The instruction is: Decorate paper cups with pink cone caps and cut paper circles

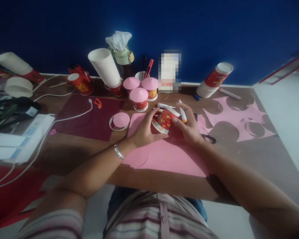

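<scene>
A red patterned paper cup lies tilted between my two hands, its white rim towards the lower left. My left hand is curved around the cup's left side, thumb below and fingers above. Between the fingers of my right hand is a white marker with a yellow-orange end, while the thumb presses on the cup. Under both hands lie pink paper sheets. Just behind the cup is another white marker. Black-handled scissors are partly hidden beside my right wrist.
Three red cups with pink cone tops, one of them a front cone, stand behind my left hand. A pink cone sits on a white ring. Further back are stacked white cups. Pink paper scraps lie right; a power strip lies left.
</scene>
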The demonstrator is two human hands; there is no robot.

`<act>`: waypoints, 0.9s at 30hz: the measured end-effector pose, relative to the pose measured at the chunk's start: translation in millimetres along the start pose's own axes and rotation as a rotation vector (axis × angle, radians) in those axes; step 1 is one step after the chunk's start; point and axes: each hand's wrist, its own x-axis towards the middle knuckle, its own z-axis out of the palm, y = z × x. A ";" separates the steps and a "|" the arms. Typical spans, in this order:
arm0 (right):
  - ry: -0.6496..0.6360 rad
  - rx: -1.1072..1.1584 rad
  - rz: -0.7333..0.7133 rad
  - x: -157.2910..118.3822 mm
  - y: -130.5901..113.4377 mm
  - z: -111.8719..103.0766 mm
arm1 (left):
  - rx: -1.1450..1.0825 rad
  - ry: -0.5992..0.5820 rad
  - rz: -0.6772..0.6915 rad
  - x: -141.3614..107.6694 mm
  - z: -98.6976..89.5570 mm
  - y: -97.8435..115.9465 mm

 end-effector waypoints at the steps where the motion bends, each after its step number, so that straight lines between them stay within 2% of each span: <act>1: 0.002 0.024 0.017 0.1 -0.3 0.2 | -0.015 -0.002 -0.016 0.3 -0.2 0.3; 5: 0.012 0.030 0.017 0.4 -0.7 0.4 | -0.030 0.021 -0.048 0.6 0.4 1.6; 8: 0.007 0.021 -0.011 0.8 -1.8 0.8 | 0.002 0.056 -0.019 0.5 0.7 1.6; 14: -0.036 -0.008 -0.078 2.1 -3.4 1.8 | 0.253 0.105 0.084 -0.6 0.7 3.9; 18: -0.068 0.042 -0.060 2.0 -3.7 2.7 | 0.330 0.082 0.094 -1.5 1.5 6.4; 23: -0.053 0.005 -0.026 0.7 0.3 1.4 | 0.245 0.082 0.108 -1.3 1.1 4.2; 27: -0.075 -0.020 -0.060 1.1 4.8 -0.7 | 0.102 0.073 0.068 -0.2 0.1 2.0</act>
